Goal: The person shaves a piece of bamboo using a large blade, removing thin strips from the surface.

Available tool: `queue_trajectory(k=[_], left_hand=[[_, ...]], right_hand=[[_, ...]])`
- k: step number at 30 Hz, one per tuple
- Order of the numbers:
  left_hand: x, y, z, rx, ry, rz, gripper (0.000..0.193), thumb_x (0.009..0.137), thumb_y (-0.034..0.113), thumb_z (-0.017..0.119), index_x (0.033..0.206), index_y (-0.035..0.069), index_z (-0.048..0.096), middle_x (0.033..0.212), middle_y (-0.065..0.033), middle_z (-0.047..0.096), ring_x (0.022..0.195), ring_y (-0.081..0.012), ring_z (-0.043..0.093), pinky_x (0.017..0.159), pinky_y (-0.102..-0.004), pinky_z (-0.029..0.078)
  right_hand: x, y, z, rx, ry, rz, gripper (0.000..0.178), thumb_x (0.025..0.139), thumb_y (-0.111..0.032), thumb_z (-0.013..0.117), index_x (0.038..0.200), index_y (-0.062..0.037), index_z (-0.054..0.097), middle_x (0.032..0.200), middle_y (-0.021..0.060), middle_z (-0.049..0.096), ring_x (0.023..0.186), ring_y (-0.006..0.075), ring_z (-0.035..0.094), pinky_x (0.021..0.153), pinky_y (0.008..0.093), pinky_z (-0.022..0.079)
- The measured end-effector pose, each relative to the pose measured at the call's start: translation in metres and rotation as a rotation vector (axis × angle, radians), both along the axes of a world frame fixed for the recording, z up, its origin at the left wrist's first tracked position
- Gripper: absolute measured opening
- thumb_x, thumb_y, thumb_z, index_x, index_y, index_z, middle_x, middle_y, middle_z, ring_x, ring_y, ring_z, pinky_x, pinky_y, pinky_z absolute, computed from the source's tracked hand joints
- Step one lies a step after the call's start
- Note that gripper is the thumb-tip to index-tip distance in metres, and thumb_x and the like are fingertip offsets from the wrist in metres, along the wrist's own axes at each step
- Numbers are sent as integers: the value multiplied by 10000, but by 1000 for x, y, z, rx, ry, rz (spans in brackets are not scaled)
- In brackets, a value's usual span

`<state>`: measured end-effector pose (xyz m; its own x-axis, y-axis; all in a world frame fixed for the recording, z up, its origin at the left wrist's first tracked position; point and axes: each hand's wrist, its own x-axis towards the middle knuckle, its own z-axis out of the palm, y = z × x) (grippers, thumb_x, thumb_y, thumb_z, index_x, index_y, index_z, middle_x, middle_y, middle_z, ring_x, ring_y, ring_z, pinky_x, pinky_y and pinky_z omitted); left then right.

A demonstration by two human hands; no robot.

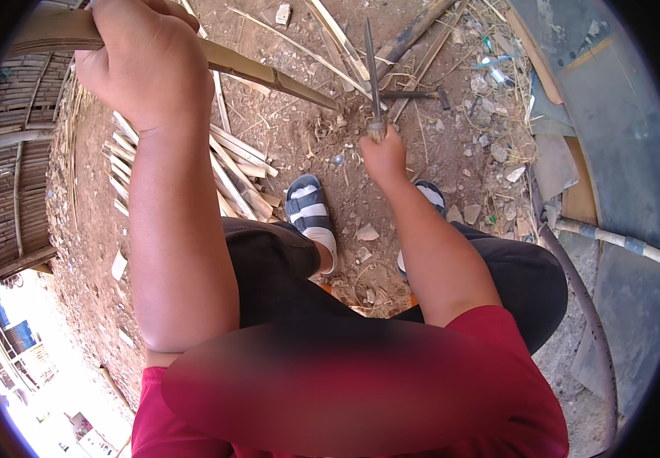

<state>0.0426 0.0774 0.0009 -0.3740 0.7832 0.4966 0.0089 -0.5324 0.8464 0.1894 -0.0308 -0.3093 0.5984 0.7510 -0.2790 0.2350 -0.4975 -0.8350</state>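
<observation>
My left hand (150, 69) is raised at the upper left, its fingers wrapped round a bamboo pole (269, 75). The pole slants down to the right, and its far end comes close to the dirt in front of my feet. In my right hand (385, 159) is a long knife (373, 72), gripped by its handle. Its narrow dark blade points away from me, just right of the pole's end, and the two look apart. Past the blade, a hammer-like tool (418, 95) lies on the ground.
Split bamboo strips (242, 179) lie in a pile left of my sandalled foot (308, 204). More sticks (414, 46) are strewn ahead. A woven bamboo wall (1, 175) stands at the left, and grey sheets (620, 107) line the right. Stones and litter dot the dirt.
</observation>
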Motion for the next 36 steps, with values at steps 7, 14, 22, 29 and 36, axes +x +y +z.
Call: queue_trajectory(k=[7, 14, 22, 29, 36], left_hand=[[-10, 11, -4, 8, -43, 98, 360, 1040, 292, 561, 837, 3, 491, 619, -84, 542, 559, -190, 513, 598, -329, 442], [-9, 8, -6, -2, -34, 76, 367, 1035, 284, 567, 811, 4, 485, 591, -73, 520, 542, -170, 501, 580, -321, 430], [-11, 10, -8, 16, 18, 61, 407, 1029, 308, 551, 736, 31, 493, 575, -88, 541, 536, -179, 501, 597, -339, 447], [-10, 6, -6, -2, -43, 128, 398, 1031, 291, 554, 743, 25, 490, 579, -82, 534, 546, -178, 506, 598, -342, 444], [-4, 7, -6, 38, -43, 71, 393, 1032, 267, 560, 719, 44, 480, 568, -53, 498, 504, -163, 466, 556, -334, 415]], right_hand=[[-21, -25, -50, -40, -183, 155, 335, 823, -224, 704, 1060, 10, 663, 939, 251, 728, 927, 452, 709, 812, 496, 543], [-12, -36, -84, -402, 117, 251, 421, 807, -230, 698, 1147, 17, 700, 1124, 290, 715, 1081, 442, 694, 949, 474, 540], [-9, -15, -35, -99, 81, 144, 417, 807, -257, 716, 1142, -10, 691, 1039, 268, 727, 1015, 436, 705, 882, 494, 549], [-27, -14, -9, 66, -96, 90, 431, 822, -241, 731, 1178, -10, 658, 1065, 261, 724, 1004, 453, 703, 868, 505, 558], [-7, -45, -88, -484, -18, 297, 408, 818, -159, 694, 1178, 30, 659, 956, 226, 743, 797, 358, 737, 692, 433, 581]])
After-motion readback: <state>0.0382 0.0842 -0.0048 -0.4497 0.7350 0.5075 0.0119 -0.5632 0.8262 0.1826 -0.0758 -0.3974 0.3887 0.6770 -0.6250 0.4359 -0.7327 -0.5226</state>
